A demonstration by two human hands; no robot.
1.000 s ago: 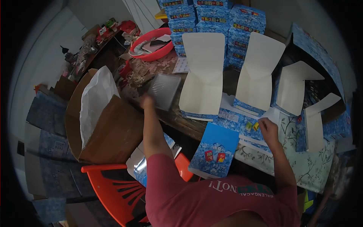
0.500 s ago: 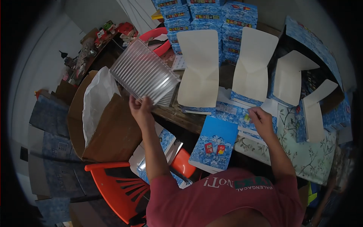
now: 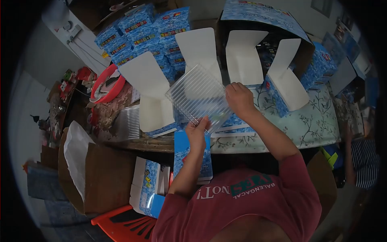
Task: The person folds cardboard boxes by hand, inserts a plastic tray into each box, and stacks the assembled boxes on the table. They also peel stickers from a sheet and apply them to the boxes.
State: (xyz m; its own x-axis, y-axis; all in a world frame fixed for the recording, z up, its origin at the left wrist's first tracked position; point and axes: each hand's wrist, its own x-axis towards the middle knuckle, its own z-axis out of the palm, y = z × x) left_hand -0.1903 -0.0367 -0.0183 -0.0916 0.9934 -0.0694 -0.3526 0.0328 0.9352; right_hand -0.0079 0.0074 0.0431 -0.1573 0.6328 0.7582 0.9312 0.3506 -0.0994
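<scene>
A clear ribbed plastic tray (image 3: 195, 86) is tilted in the air between my two hands, above the table. My left hand (image 3: 196, 135) pinches its lower edge. At its right edge, my right hand (image 3: 242, 101) has its fingers closed on the tray. Behind and around it stand several opened boxes with white insides: one on the left (image 3: 157, 115), one behind the tray (image 3: 197, 44), one right of that (image 3: 244, 64), and one farther right (image 3: 293, 94). Through the clear plastic, blue printed cardboard shows. A blue printed box (image 3: 181, 147) lies below my left hand.
Stacked blue boxes (image 3: 139, 34) stand at the back left, near a pink-red ring (image 3: 117, 86). More ribbed trays (image 3: 129, 123) lie left on the table. A brown carton (image 3: 109, 177) and red chair (image 3: 121, 228) are at front left. A person in a striped top (image 3: 365, 161) is at right.
The tray has moved right, from over the carton to in front of the opened boxes. My right hand has come up from the flat blue cardboard to the tray's edge. The view has turned right.
</scene>
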